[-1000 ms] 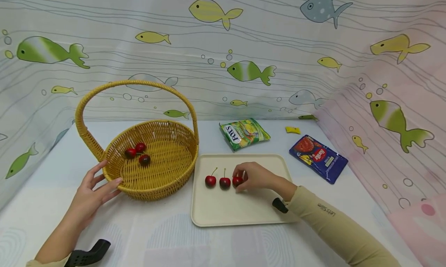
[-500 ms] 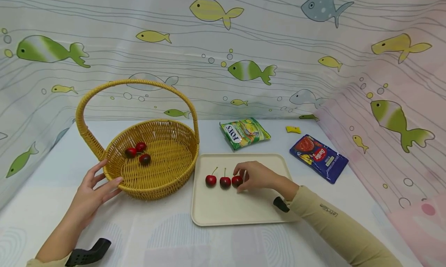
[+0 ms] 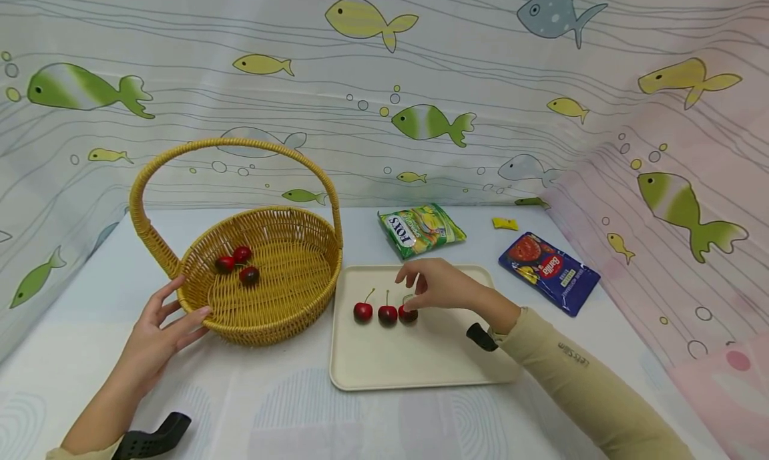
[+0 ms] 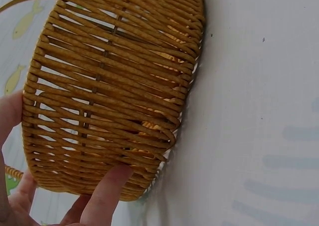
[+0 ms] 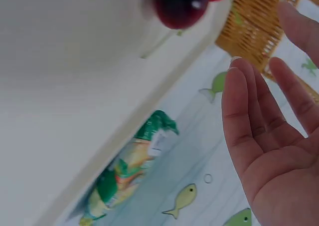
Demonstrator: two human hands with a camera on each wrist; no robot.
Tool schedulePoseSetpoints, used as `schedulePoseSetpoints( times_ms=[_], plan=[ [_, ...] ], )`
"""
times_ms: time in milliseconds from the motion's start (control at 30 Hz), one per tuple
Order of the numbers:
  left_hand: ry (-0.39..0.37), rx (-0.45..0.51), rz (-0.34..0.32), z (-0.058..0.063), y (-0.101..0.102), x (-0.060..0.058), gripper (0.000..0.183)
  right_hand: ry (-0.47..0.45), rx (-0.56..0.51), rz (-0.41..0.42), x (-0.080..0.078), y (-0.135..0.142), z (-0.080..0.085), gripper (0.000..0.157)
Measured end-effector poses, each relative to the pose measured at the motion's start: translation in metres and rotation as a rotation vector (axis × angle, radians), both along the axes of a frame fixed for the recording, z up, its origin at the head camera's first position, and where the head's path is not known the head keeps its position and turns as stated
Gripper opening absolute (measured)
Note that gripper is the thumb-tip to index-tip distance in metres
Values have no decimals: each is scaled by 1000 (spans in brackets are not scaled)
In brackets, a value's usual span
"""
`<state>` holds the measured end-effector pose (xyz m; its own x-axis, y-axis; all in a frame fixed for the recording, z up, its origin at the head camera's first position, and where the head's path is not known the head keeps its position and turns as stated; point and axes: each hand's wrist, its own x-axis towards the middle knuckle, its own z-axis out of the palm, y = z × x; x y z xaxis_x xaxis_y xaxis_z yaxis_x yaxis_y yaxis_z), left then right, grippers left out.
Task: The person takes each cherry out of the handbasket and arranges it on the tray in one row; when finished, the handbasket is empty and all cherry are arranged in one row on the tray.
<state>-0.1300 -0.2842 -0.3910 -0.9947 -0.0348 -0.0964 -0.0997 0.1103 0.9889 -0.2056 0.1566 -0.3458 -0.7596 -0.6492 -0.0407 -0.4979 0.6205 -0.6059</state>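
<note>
My left hand (image 3: 157, 330) grips the near left side of a yellow wicker basket (image 3: 270, 323), thumb at the rim. Its fingers press on the woven wall (image 4: 109, 101) in the left wrist view. Inside the basket lie three dark red cherries (image 3: 249, 276). Three more stand in a row on a cream tray (image 3: 414, 366): a left cherry (image 3: 363, 312), a middle cherry (image 3: 387, 316) and a right cherry (image 3: 408, 314). Just above the right one hovers my right hand (image 3: 444, 285), partly covering it. The right wrist view shows nothing between its thumb and loosely bent fingers (image 5: 237, 106).
Behind the tray lies a green FOX'S bag (image 3: 420, 230). A blue Barilla pouch (image 3: 549, 273) rests to the tray's right, with a small yellow packet (image 3: 505, 224) beyond it. The basket's tall arched handle (image 3: 240, 141) rises on the left. Fish-printed cloth (image 3: 360, 79) hangs behind.
My right hand has let go of the right cherry and lifted slightly away from it. That cherry now stands beside the middle one. The left hand and basket have stayed put.
</note>
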Motion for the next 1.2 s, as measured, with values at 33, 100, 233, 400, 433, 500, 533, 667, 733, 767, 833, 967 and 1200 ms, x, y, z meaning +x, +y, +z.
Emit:
schedulePoseSetpoints(
  times_ms=[33, 100, 233, 400, 433, 500, 533, 667, 733, 767, 833, 967, 1200],
  plan=[
    [0, 0, 2, 0, 0, 0, 82, 11, -7, 2, -1, -1, 3, 37],
    [3, 1, 5, 0, 0, 0, 82, 31, -28, 2, -2, -5, 10, 37],
    [3, 10, 3, -1, -1, 0, 83, 58, -67, 20, -5, -14, 20, 37],
    [1, 18, 4, -13, -9, -4, 82, 86, -97, 66, -6, -28, 30, 36],
    [0, 19, 3, -15, -10, -5, 82, 93, -100, 73, -7, -32, 32, 36],
    [10, 27, 6, -19, -12, -7, 81, 105, -105, 89, -8, -38, 35, 36],
    [13, 36, 7, -21, -14, -8, 81, 104, -104, 94, -8, -42, 36, 36],
    [15, 65, 5, -28, -18, -10, 82, 94, -105, 116, -11, -55, 40, 34],
    [14, 77, 7, -32, -21, -12, 83, 78, -105, 128, -13, -60, 41, 34],
    [14, 78, 8, -32, -22, -13, 83, 73, -103, 132, -14, -62, 41, 33],
    [14, 74, 4, -33, -23, -14, 83, 72, -95, 139, -17, -67, 42, 33],
    [6, 39, 5, -30, -22, -15, 83, 60, -88, 150, -20, -76, 45, 34],
    [-8, 10, 13, -17, -12, -10, 81, 38, -93, 189, -24, -95, 49, 30]
  ],
)
